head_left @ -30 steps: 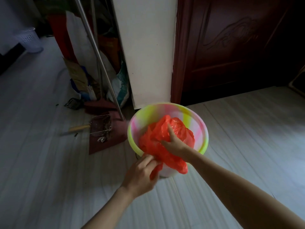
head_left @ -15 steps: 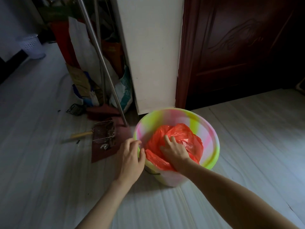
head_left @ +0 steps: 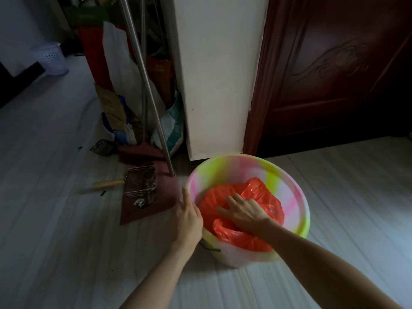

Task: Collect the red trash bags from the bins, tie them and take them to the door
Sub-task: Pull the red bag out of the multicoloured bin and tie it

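Pale floor (head_left: 66, 230) runs under everything as my left hand (head_left: 188, 216) steadies the bin (head_left: 296, 197) at its rim, fingers straight, while my right hand (head_left: 245, 211) presses flat, fingers spread, on the red trash bag (head_left: 256, 188) inside.

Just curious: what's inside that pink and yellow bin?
A crumpled red trash bag fills the bin; the right hand presses on it. Whatever lies beneath the bag is hidden.

I get 1 view only, the head cam, worn high, tilted forward and down at the floor (head_left: 66, 241). It sits close over the bin (head_left: 296, 197), both forearms entering from the bottom edge. Wide-angle; the door (head_left: 334, 74) fills the upper right.
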The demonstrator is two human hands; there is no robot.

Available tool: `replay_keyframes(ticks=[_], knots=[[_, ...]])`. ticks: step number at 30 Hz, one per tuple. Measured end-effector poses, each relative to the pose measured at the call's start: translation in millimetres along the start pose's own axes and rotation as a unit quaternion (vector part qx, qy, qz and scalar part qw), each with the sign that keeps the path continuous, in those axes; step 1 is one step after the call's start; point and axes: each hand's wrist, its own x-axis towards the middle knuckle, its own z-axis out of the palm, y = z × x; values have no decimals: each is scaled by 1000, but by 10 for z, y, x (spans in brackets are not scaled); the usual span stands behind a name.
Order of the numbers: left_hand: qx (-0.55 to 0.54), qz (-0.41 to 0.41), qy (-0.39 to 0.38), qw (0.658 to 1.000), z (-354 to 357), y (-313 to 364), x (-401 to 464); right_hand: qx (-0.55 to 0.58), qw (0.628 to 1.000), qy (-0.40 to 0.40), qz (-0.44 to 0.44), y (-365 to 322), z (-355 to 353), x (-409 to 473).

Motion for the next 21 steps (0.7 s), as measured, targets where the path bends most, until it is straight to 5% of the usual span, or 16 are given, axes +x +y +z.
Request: replay_keyframes(ticks=[9,16,21], knots=[[117,-5,-23,993,4,47,8,-117,991,37,-46,254,-298,-50],[46,1,-107,993,-183,49,-84,-128,982,134,-22,467,-938,-149],[5,-12,-6,1000,-671,307,-65,-158,971,176,45,598,-1608,-237]])
